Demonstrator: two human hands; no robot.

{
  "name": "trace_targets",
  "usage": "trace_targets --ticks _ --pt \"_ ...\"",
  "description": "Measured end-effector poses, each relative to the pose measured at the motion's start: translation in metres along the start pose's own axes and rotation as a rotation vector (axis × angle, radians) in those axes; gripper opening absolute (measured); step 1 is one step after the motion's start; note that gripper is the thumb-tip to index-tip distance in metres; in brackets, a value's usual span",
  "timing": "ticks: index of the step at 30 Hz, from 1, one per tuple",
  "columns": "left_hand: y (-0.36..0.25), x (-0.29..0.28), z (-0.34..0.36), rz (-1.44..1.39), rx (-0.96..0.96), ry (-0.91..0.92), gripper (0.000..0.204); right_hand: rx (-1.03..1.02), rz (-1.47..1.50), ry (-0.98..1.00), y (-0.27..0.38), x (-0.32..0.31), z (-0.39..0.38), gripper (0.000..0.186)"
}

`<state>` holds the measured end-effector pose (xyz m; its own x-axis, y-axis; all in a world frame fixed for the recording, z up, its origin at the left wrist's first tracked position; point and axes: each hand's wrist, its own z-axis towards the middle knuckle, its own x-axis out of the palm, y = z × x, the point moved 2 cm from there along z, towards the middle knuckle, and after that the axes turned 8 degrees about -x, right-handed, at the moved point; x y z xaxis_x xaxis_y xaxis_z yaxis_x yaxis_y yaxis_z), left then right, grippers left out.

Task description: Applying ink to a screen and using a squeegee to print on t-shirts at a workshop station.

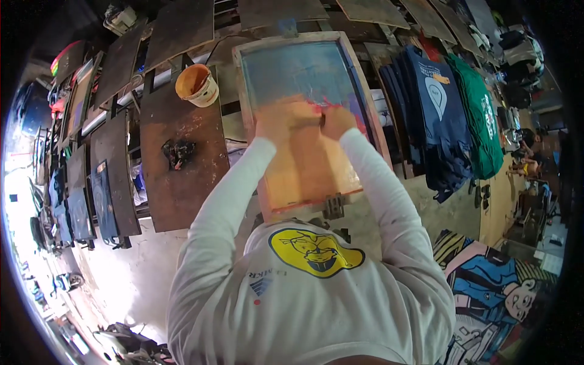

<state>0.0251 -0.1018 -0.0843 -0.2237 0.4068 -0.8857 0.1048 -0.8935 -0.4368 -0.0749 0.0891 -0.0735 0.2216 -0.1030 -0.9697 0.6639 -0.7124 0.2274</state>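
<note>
squeegee (309, 121) is mostly hidden by both blurred hands (281, 125).

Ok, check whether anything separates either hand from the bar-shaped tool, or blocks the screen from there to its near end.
Nothing visible does: the left hand and right hand grip the blurred tool, and the nearer orange stretch of screen shows no object; only a dark clamp sits at the near end.

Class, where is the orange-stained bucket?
In the head view, the bucket stands left of the framed screen, at the far right corner of a brown board.
</note>
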Motion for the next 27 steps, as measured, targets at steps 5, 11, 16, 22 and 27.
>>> trace_targets --ticks 5,11,16,22,27 --pt "-0.026 0.018 0.013 0.171 -0.024 0.175 0.016 0.125 0.020 -0.123 -0.017 0.004 -0.028 0.017" --pt "-0.033 0.000 -0.088 0.064 -0.042 0.314 0.016 0.131 0.101 0.110 0.032 0.015 -0.121 0.027" --pt "-0.041 -0.029 -0.046 0.039 0.003 0.270 0.019 0.066 0.079 0.140 0.019 -0.006 -0.078 0.029" --pt "-0.052 -0.029 0.044 0.009 0.035 0.153 0.036 0.108 0.065 -0.112 -0.030 -0.011 0.000 0.025" --pt "-0.033 -0.004 0.027 0.136 0.072 0.207 0.034 0.174 0.134 -0.088 -0.017 0.017 -0.030 0.025"
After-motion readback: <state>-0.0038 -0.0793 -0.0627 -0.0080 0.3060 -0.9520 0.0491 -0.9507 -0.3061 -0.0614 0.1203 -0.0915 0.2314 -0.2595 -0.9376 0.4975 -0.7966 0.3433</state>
